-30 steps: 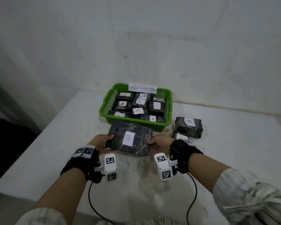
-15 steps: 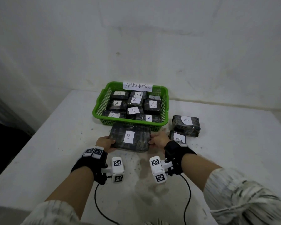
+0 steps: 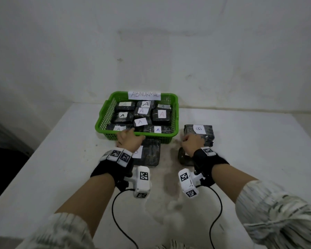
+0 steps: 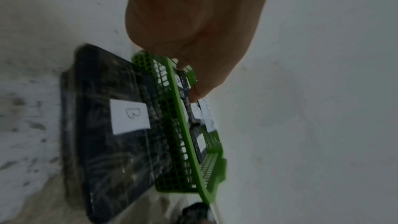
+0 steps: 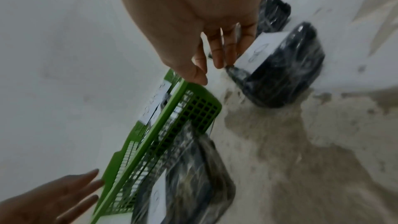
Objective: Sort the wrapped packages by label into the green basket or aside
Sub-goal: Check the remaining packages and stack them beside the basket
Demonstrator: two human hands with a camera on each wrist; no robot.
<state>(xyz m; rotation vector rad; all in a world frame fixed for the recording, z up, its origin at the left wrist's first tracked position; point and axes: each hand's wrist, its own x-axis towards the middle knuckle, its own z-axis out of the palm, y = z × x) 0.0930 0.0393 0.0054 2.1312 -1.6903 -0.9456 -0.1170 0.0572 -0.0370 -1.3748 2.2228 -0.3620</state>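
Observation:
The green basket (image 3: pixel 176 112) labelled ABNORMAL holds several dark wrapped packages marked A (image 3: pixel 161 115). A flat package marked B (image 3: pixel 150 153) lies on the table against the basket's front wall (image 4: pixel 183 125). My left hand (image 3: pixel 131 135) reaches over that front rim with straight fingers (image 5: pixel 64 198) and holds nothing. To the right of the basket lie two more B packages, a larger one (image 3: pixel 198 132) and a smaller one (image 3: pixel 184 157). My right hand (image 3: pixel 187 141) hangs above the smaller one (image 5: pixel 280 74), fingers (image 5: pixel 219 54) loose and beside its label, gripping nothing.
The white table (image 3: pixel 61 168) is stained with grey dust in front of the basket. A white wall stands close behind the basket. Black cables (image 3: pixel 115 212) run from both wrist cameras toward me. The table's left edge drops off to a dark floor.
Both hands let go of the flat B package, which now lies before the basket. My left hand moved forward to the basket rim; my right hand moved right over the B packages.

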